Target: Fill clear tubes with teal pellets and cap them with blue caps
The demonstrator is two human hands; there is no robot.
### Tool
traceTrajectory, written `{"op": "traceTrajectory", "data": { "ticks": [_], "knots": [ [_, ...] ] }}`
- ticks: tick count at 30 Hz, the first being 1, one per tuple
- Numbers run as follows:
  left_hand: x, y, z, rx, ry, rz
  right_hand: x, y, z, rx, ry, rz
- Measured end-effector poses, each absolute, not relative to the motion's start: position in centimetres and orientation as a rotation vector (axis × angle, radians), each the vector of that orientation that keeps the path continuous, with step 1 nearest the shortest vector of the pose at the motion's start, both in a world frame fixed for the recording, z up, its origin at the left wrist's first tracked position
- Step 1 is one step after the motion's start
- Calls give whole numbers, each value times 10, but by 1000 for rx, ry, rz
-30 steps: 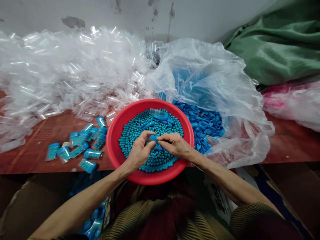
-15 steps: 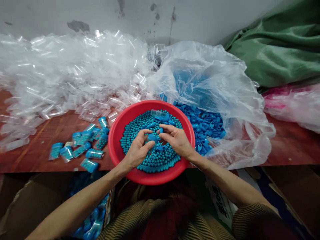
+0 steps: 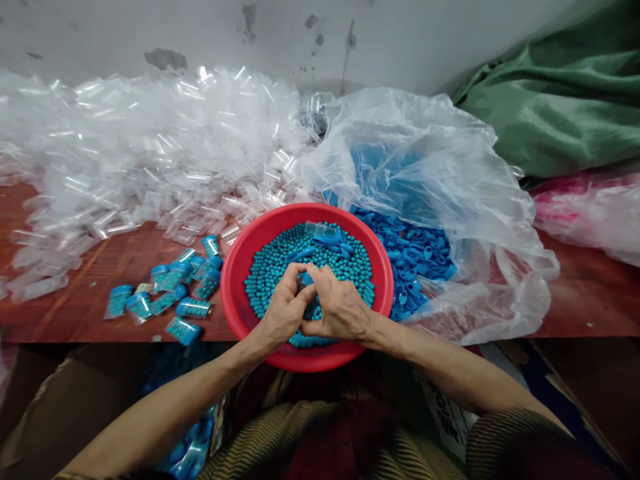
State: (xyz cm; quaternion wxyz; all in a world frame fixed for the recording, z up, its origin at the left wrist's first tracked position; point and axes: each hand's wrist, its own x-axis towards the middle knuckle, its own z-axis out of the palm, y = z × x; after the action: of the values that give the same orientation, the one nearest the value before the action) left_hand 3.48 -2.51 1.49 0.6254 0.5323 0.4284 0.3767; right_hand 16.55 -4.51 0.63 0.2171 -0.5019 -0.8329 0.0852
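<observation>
My left hand point(image 3: 284, 305) is closed, its thumb and fingers pinching a small clear bottle point(image 3: 306, 281) with blue in it, mostly hidden. My right hand point(image 3: 343, 303) meets it from the other side, fingers curled over the bottle's top. Both hands are just above a red basin point(image 3: 231, 280) of small turquoise beads point(image 3: 265, 270). On the beads rest several blue caps point(image 3: 325, 239) and a clear empty tube point(image 3: 320, 229). Left of the basin lie several filled bottles point(image 3: 193, 307) with blue caps.
A large heap of clear empty tubes point(image 3: 165, 147) covers the back left of the red-brown table point(image 3: 85, 300). Right of the basin, blue caps point(image 3: 415, 250) spill from a clear plastic bag point(image 3: 480, 187). Green cloth point(image 3: 560, 100) and a pink-and-white bag point(image 3: 590, 213) are farther right.
My hands have come together over the basin. My right hand, which held a small blue piece apart from the left, now curls over the bottle. The view has shifted slightly.
</observation>
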Motion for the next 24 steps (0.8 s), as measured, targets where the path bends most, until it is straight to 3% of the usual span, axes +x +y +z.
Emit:
{"op": "traceTrajectory", "data": {
  "ticks": [6,11,16,24],
  "knots": [
    [41,-31,13,1248,1014,905,162,-47,2,-1407,-2364,204],
    [43,-23,1,1283,1120,975,162,-42,3,-1466,-2329,507],
    [20,-7,21,1070,1067,873,187,-21,10,-1351,-2175,834],
    [-92,9,25,1153,1456,995,200,-21,-2,-1540,-2680,570]
  ]
}}
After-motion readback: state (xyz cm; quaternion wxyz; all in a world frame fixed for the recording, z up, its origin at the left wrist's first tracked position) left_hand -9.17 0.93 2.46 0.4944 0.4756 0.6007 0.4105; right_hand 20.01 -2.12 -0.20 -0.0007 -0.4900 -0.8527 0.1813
